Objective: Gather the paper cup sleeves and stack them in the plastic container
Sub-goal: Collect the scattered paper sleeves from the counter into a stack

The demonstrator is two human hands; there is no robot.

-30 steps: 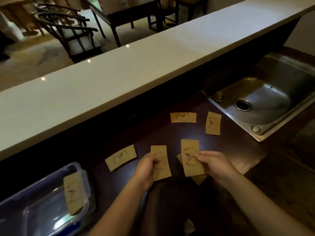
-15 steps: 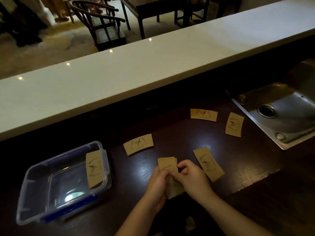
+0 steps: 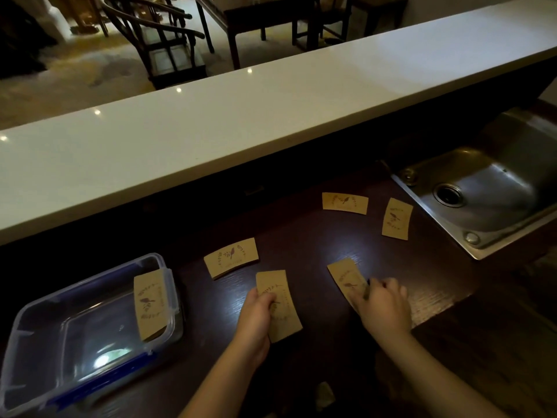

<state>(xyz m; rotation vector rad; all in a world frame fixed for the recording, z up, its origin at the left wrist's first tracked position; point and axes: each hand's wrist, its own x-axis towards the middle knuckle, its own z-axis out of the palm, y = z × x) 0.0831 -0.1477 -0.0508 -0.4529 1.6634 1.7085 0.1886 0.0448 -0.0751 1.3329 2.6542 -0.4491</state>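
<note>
Flat brown paper cup sleeves printed with a bird lie on the dark counter. My left hand is shut on a small stack of sleeves held upright-ish. My right hand rests on another sleeve on the counter, fingers curled at its edge. Loose sleeves lie at the centre left, far centre and near the sink. The clear plastic container sits at the left with one sleeve leaning on its right wall.
A steel sink is set into the counter at the right. A raised white bar top runs across behind the work surface. Chairs and a table stand in the room beyond.
My hands were together on the stack; now the left keeps the stack and the right has moved right onto the sleeve lying on the counter. The view has shifted slightly.
</note>
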